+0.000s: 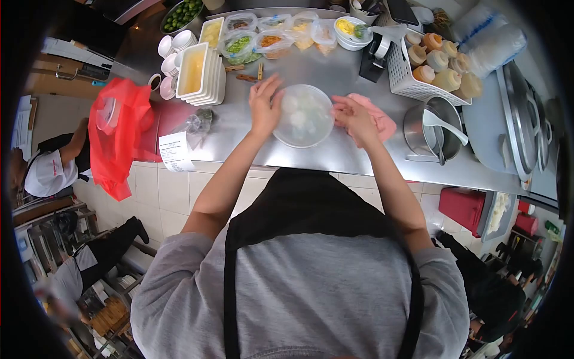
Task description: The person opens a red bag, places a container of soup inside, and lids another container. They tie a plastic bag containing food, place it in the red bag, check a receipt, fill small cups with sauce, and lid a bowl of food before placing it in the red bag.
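Red bag (118, 158), 1 white basket (409, 87) of bottles (446, 80), metal pot (412, 133) (white spoon (443, 123) inside)

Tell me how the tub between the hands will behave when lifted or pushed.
The tub looks like thin, translucent plastic, so its wall may flex if squeezed. Pale contents show inside, so it probably has some weight. Pushed, it might slide easily: the counter looks like smooth metal.

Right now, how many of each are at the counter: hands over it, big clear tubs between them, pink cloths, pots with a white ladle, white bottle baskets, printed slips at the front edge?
Hands: 2, left hand and right hand
Clear tub: 1
Pink cloth: 1
Ladle pot: 1
Bottle basket: 1
Printed slip: 1
Total: 7
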A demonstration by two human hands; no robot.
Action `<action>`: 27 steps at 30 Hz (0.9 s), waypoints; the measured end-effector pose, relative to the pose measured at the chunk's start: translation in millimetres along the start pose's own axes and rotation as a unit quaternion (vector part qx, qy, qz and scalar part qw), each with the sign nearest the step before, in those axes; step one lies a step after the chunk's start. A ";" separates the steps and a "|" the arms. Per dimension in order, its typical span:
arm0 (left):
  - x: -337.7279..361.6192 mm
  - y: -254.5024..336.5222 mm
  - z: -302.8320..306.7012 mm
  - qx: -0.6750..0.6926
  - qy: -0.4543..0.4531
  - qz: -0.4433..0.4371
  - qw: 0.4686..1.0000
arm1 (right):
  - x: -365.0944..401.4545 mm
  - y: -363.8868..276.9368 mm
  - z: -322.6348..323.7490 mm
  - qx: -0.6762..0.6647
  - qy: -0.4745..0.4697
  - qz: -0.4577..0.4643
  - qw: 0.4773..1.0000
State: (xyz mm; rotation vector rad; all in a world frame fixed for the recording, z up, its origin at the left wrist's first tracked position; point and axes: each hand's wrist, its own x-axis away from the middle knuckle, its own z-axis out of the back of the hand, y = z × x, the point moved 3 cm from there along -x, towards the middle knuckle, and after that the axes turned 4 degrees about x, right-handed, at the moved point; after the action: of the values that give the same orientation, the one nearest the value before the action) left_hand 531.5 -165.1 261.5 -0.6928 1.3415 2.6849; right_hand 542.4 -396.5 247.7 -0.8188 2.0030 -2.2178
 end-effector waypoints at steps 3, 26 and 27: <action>16.8 37.6 10.5 -0.168 -0.134 -0.088 0.973 | 21.3 -0.4 -13.8 0.103 0.027 0.105 0.989; -89.7 44.6 -234.5 0.413 -0.307 0.425 0.745 | -37.9 -44.5 109.5 -0.113 0.329 0.049 0.936; -98.5 -8.3 -291.4 0.505 -0.389 0.425 0.642 | -28.6 -39.7 100.0 -0.100 0.302 0.065 0.946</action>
State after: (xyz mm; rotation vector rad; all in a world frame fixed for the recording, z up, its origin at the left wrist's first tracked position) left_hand 728.4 -370.9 145.0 1.2981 2.6393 1.4460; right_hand 619.9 -470.8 277.4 0.0212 2.4692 -2.4141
